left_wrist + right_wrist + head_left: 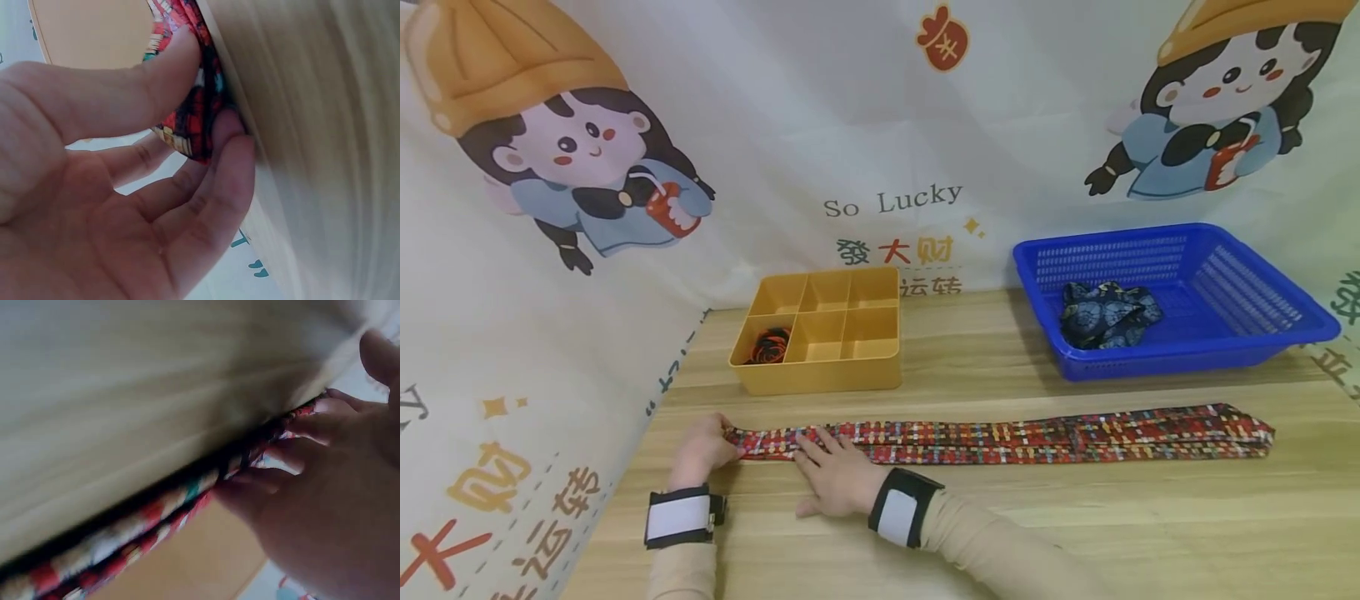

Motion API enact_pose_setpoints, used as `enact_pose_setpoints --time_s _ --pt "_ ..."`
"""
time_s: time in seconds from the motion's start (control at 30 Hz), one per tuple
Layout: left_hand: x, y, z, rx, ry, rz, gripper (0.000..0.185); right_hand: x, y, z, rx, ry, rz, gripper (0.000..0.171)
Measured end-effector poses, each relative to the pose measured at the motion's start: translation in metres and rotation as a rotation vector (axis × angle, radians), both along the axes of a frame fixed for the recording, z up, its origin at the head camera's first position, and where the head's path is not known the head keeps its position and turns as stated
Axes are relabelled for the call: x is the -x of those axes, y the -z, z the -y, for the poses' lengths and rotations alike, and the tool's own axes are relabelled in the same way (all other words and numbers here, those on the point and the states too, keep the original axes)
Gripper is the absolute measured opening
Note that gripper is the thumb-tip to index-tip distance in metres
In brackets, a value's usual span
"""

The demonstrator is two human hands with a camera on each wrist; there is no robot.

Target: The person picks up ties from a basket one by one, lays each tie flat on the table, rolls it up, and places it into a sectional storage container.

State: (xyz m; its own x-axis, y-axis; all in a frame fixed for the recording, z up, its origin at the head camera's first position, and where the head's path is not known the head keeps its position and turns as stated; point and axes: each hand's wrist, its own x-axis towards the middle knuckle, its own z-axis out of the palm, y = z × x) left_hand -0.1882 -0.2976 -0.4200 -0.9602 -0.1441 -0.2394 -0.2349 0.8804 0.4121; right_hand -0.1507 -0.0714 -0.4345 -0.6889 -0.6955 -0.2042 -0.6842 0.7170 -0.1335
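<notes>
A necktie (970,442) with a red, black and cream checked pattern lies lengthwise across the table, doubled into layers, its wide pointed end to the right. At its left end my left hand (698,450) pinches the fabric; in the left wrist view the thumb lies on top of the tie (194,119) and fingertips are beneath its edge. My right hand (844,477) rests on the tie a short way to the right, fingers spread and mostly straight. The right wrist view shows those fingertips touching the tie's layered edge (150,528).
Behind the tie stands a yellow compartment box (820,377), with a rolled black-and-orange fabric strip (771,345) in its front left compartment. A blue basket (1157,364) at the back right holds crumpled dark blue patterned fabric (1105,315). A printed cloth (775,125) hangs behind.
</notes>
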Motion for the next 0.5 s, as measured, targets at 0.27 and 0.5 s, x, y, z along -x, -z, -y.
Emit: enact_pose_setpoints --time_s 0.27,0.5 --pt "-0.001 0.003 -0.003 -0.032 -0.064 0.012 0.037 0.000 -0.002 -0.050 -0.030 -0.005 0.046 0.074" --pt "-0.003 0.003 0.000 -0.031 -0.055 0.004 0.040 -0.015 -0.001 -0.139 0.089 0.149 0.015 0.071"
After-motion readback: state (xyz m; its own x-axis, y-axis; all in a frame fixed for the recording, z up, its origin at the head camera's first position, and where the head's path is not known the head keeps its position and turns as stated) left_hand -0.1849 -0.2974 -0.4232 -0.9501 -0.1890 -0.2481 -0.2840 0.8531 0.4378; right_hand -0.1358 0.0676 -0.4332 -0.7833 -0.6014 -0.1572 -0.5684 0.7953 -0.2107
